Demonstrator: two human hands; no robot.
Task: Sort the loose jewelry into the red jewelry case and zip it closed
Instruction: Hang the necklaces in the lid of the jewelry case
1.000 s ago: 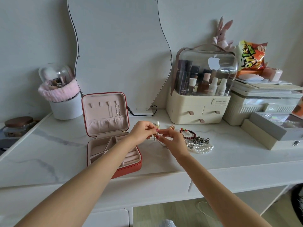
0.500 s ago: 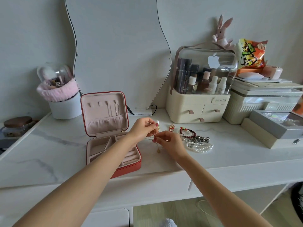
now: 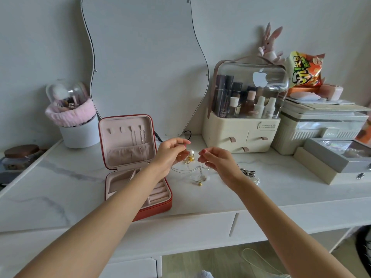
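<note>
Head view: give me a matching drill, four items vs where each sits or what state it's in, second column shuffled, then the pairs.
Things:
1. red jewelry case
2. thin chain necklace
3. plush bunny
4. snack bag

Place or state:
A. perched on top of the clear-lidded cosmetics organizer
B. strung between the left hand and right hand, sagging above the tabletop
C. lid standing open, on the white marble-look table
D. upright on the stacked boxes at the far right

Pairs: 1-C, 2-B, 3-A, 4-D
</note>
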